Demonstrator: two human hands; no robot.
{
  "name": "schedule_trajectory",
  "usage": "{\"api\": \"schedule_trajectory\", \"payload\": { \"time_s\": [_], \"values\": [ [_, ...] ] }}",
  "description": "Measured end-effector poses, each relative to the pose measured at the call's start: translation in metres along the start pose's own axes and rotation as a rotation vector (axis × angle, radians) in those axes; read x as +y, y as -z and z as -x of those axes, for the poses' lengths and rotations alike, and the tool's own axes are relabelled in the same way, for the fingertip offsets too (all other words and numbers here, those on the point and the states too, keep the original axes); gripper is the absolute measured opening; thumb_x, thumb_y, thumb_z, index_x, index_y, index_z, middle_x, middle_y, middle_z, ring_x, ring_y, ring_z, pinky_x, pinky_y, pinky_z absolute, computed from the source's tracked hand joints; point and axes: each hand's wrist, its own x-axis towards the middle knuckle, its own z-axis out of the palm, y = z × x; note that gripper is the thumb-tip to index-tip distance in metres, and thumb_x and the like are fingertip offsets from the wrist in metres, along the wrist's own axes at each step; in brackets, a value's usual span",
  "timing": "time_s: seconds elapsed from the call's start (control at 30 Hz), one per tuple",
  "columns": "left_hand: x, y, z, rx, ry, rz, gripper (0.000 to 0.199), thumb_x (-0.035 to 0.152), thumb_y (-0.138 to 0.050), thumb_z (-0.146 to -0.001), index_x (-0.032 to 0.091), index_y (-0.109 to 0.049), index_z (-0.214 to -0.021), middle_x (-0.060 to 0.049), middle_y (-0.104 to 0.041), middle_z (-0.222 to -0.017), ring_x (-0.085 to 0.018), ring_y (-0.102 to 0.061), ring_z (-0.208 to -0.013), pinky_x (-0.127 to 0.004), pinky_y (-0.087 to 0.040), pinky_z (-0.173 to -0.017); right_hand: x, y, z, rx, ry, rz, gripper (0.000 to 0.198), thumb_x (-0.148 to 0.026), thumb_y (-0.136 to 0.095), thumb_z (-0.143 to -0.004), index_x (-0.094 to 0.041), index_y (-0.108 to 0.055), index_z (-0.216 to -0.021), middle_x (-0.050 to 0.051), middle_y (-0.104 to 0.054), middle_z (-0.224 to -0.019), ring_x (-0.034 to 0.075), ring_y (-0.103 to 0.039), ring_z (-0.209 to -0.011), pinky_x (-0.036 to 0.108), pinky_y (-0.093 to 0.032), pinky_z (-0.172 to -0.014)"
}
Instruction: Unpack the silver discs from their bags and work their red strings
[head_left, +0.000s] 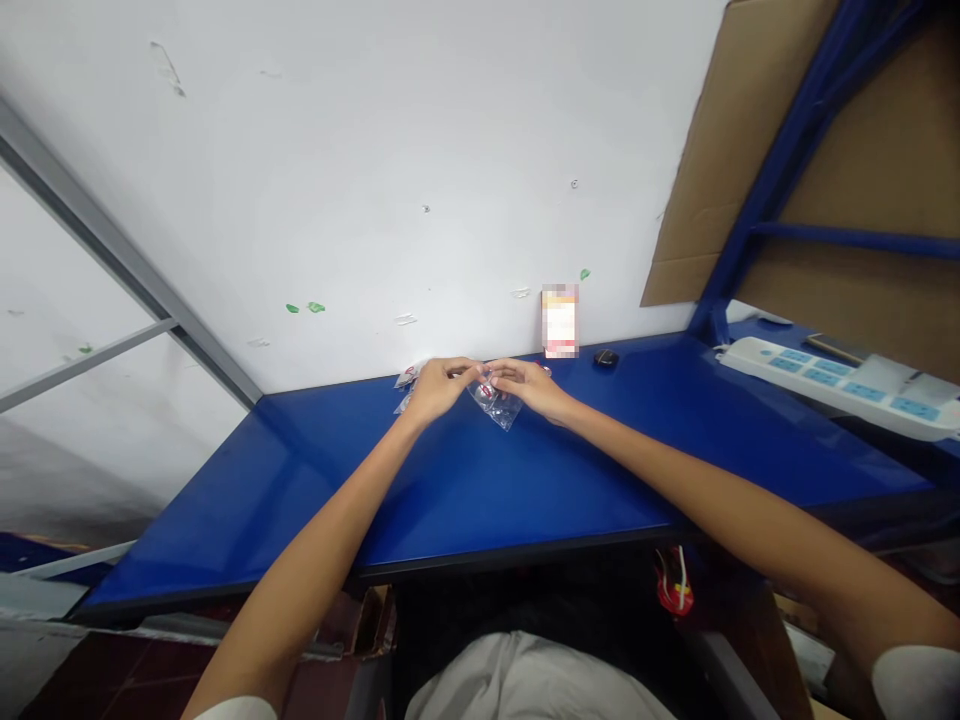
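- Near the back edge of the surface (480,500), pinching a clear packet (498,406) with left hand (442,385) and right hand (531,385)!
- Likely light, floppy, slippery; best held by the edges.

Bright, diffuse light fills the white wall (450,130) at 12 o'clock; beneath the blue tabletop (465,500), 6 o'clock is near black. Glints fleck the clear packet (498,404), its detail soft. Pixelation masks a small box (560,320) toward 2; wide-angle stretch distorts the edges.
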Motion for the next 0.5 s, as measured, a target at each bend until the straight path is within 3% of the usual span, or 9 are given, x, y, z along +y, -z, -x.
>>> {"api": "schedule_trajectory", "payload": {
  "time_s": [0.13,0.23,0.5],
  "values": [
    [0.004,0.004,0.000,0.037,-0.025,0.063,0.028,0.039,-0.064,-0.100,0.021,-0.080,-0.115,-0.007,-0.082,-0.115,-0.025,-0.074,-0.111,-0.036,-0.055,-0.099,-0.004,0.007,-0.002,0.064,-0.004,-0.032,0.043,-0.046,-0.084,-0.086,-0.023,-0.077,-0.121,0.007,-0.079,-0.110,0.022,-0.071,-0.096,0.035,-0.057,-0.081],
    [0.001,-0.001,0.000,0.085,-0.037,0.018,0.023,0.036,-0.067,-0.097,0.022,-0.076,-0.114,-0.007,-0.078,-0.123,-0.025,-0.071,-0.118,-0.035,-0.056,-0.098,-0.008,0.011,-0.002,0.100,0.003,-0.048,0.040,-0.047,-0.085,-0.085,-0.023,-0.079,-0.116,0.006,-0.080,-0.109,0.021,-0.072,-0.096,0.036,-0.057,-0.087],
    [-0.019,-0.016,-0.001,0.094,0.061,0.059,0.027,0.047,-0.058,-0.103,0.022,-0.066,-0.110,-0.007,-0.074,-0.113,-0.023,-0.070,-0.103,-0.035,-0.059,-0.086,-0.027,0.028,-0.005,0.217,0.019,-0.110,0.036,-0.048,-0.090,-0.081,-0.024,-0.083,-0.107,0.007,-0.082,-0.110,0.024,-0.075,-0.105,0.039,-0.059,-0.096]
  ]
}}
